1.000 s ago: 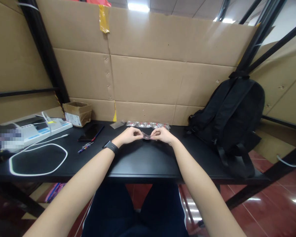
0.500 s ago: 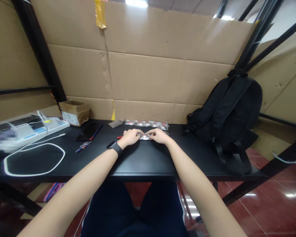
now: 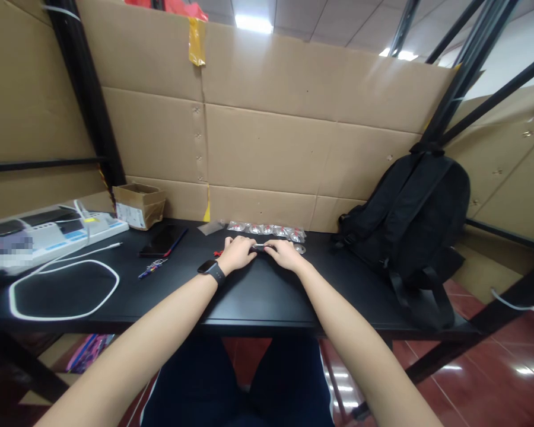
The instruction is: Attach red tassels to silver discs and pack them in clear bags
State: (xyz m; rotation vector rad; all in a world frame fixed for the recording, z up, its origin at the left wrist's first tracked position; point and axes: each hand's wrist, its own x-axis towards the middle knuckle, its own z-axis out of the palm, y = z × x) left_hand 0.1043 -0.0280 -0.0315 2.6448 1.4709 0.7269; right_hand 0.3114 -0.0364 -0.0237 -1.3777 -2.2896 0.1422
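Worktop (image 3: 258,299), backpack (image 3: 422,213) & watch (image 3: 210,270) all blk. Packets (image 3: 267,229) silvery w/ red bits; cardbd (image 3: 267,154) brn, tape (image 3: 196,44) yel, cable (image 3: 48,319) wht.

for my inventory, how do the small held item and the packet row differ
The small item is between the left hand and right hand; the packet row lies behind them. The small item looks dark with a pale edge; the packet row looks silvery with red marks. Both appear mid-picture.

1. The single view looks from the person's head, forward and down at the bare left hand (image 3: 238,253) and bare right hand (image 3: 286,254).
2. Near a flat black tabletop (image 3: 258,296), it faces a creased brown cardboard wall (image 3: 258,154).
3. It spans grey ceiling panels (image 3: 296,21) down to dark-blue trousered legs (image 3: 196,382).
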